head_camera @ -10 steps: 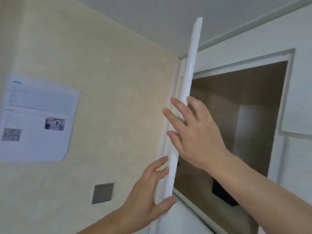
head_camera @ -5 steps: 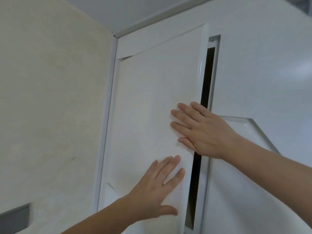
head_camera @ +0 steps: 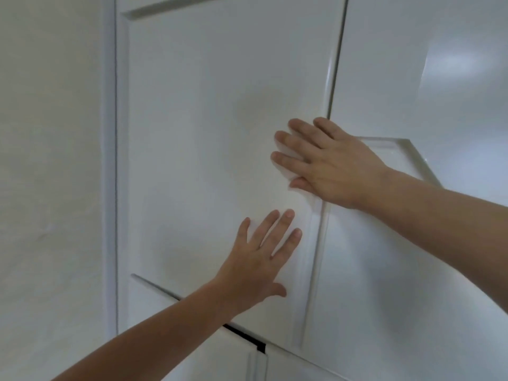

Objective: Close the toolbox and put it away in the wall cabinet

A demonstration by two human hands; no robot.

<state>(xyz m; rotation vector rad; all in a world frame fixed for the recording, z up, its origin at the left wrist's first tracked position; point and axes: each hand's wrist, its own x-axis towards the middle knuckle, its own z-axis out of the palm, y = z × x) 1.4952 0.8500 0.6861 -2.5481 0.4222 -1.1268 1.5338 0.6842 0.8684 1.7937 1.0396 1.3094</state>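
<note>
The white wall cabinet door [head_camera: 209, 138] fills the middle of the view and sits flush with its frame, with only a thin dark seam along its right edge. My left hand [head_camera: 261, 259] lies flat on the door's lower right part, fingers spread. My right hand [head_camera: 327, 163] presses flat near the door's right edge, higher up, fingers pointing left. Neither hand holds anything. The toolbox is hidden from view.
A cream wall [head_camera: 49, 160] runs down the left side. A second white cabinet door [head_camera: 412, 64] adjoins on the right, and lower cabinet panels [head_camera: 242, 361] show beneath, with a small dark gap between them.
The cabinet door swung from wide open to fully shut under both palms. The dark cabinet interior and the paper notice on the wall have gone out of view.
</note>
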